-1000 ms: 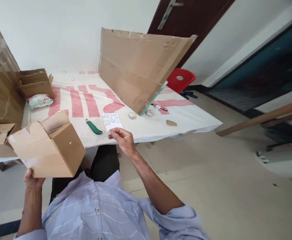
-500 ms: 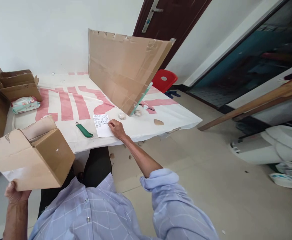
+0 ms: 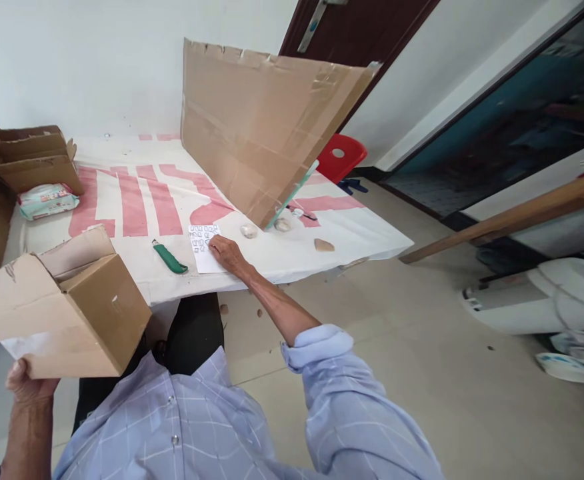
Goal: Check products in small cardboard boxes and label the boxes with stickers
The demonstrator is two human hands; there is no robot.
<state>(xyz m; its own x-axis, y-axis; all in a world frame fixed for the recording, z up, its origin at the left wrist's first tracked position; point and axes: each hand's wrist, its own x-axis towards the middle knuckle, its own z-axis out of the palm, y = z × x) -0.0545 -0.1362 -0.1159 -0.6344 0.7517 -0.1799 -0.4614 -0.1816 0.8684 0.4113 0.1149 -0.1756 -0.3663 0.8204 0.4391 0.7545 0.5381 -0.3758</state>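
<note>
While seated at the counter: both hands busy.
Left hand: clasped under a small open cardboard box, propping it off the counter.
Right hand: fingers pressed on a printed paper sheet, pinning it flat beside a green utility knife.

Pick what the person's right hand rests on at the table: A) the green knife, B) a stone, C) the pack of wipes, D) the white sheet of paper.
D: the right hand lies on the white sheet of paper, while the green knife sits untouched just beside it.
</note>
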